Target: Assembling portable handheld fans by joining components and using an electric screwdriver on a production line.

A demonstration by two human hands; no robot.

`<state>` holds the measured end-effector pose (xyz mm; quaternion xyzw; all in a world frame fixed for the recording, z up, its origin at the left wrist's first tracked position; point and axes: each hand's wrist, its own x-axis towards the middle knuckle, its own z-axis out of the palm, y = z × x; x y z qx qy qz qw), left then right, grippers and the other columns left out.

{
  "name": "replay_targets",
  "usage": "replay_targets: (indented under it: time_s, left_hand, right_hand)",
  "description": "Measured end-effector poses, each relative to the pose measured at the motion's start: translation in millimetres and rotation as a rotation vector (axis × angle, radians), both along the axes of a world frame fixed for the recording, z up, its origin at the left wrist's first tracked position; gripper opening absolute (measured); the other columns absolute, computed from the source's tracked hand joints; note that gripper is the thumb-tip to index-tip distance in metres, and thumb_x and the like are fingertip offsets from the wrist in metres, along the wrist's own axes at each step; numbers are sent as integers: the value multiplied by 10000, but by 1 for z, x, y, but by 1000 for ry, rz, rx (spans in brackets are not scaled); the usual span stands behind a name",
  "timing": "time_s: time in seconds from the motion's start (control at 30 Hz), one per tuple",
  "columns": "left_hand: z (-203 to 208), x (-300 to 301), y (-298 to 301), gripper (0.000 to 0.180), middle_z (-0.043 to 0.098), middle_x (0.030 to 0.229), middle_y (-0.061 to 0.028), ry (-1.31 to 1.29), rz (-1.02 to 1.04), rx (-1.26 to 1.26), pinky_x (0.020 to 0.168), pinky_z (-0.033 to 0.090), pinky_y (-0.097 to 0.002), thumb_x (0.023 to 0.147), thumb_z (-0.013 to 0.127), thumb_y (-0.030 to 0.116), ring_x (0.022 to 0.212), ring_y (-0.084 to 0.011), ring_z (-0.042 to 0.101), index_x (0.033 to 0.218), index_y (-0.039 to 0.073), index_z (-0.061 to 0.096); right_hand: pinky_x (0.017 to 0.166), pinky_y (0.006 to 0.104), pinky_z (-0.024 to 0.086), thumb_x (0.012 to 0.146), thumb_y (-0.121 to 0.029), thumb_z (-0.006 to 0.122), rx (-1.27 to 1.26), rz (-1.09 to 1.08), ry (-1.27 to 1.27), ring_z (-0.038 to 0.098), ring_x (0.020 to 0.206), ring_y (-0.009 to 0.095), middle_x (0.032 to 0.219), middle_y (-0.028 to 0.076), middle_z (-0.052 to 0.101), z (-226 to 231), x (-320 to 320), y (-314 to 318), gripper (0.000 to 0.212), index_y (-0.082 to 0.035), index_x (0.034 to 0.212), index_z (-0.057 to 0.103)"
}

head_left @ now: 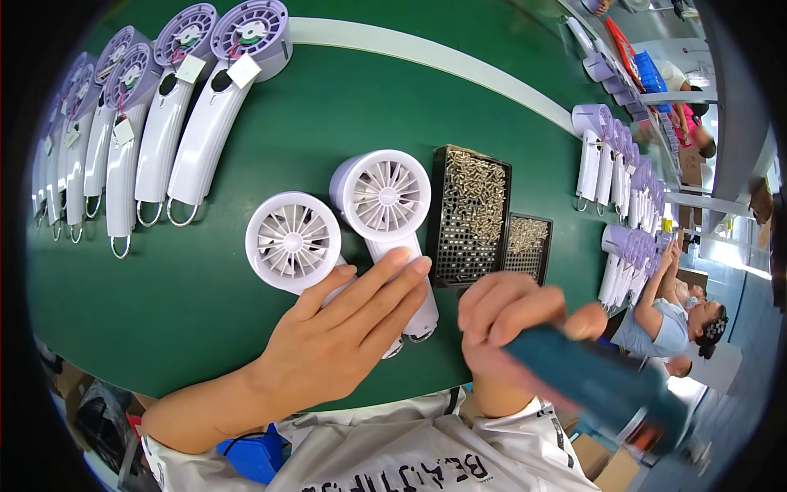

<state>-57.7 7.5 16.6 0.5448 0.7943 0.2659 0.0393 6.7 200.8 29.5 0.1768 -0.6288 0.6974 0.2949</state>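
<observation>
My left hand (336,336) lies flat, fingers outstretched, across the handles of two white handheld fans. One fan (293,242) has its round slotted head at the left. The other fan (387,195), with a pale purple rim, sits just right of it and a little farther off. My right hand (510,316) is wrapped around a teal power screwdriver (590,373), blurred by motion and held over the table's near right side. Its metal end points away to the lower right. Beyond my right hand stand two black trays holding small silver screws (475,193).
Rows of white and purple fan bodies (197,148) with wires and small white connectors lie at the far left. More fan units (627,246) line the right side. A pale strip (434,61) crosses the green table (131,312). A co-worker in light blue (656,328) is at the right.
</observation>
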Motion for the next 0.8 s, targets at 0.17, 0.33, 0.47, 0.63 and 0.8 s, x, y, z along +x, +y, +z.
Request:
replay_targets:
  time_s: [0.17, 0.33, 0.47, 0.63, 0.8]
  left_hand:
    - [0, -3, -3, 451, 500, 1448, -90, -38, -7, 31, 1073, 281, -377, 855, 493, 78, 1372, -214, 435, 1293, 9, 578]
    - [-4, -2, -4, 460, 501, 1444, -96, -63, -4, 70, 1070, 281, -364, 861, 477, 67, 1368, -211, 441, 1309, -1, 557]
    - [-3, -2, -3, 455, 502, 1444, -83, -43, 10, 77, 1070, 284, -361, 873, 473, 62, 1368, -195, 440, 1318, 6, 550]
    - [-4, -1, -3, 467, 495, 1453, -81, -32, 11, 59, 1073, 281, -360, 872, 485, 77, 1382, -187, 419, 1330, 7, 539]
    - [-6, 1, -4, 479, 491, 1457, -82, -42, 13, 71, 1074, 276, -361, 866, 498, 86, 1383, -185, 418, 1336, 1, 529]
  right_hand:
    - [396, 357, 433, 859, -726, 508, 68, -65, 57, 528, 480, 231, 729, 99, 536, 0, -1, -9, 745, -143, 1309, 396]
    - [414, 393, 435, 902, -686, 475, -204, -139, 87, 526, 473, 261, 751, 117, 554, 23, 13, -17, 672, -177, 1335, 403]
    - [376, 367, 436, 982, -577, 368, -311, -113, 52, 516, 446, 253, 727, 119, 539, 44, 31, -36, 506, -161, 1268, 396]
    - [403, 401, 465, 1001, -426, 424, -212, -62, 22, 557, 494, 273, 773, 147, 594, 28, 44, -51, 391, -158, 1270, 331]
    - [368, 358, 437, 968, -504, 452, -213, -86, -9, 524, 462, 233, 706, 101, 552, 14, 33, -66, 459, -142, 1238, 367]
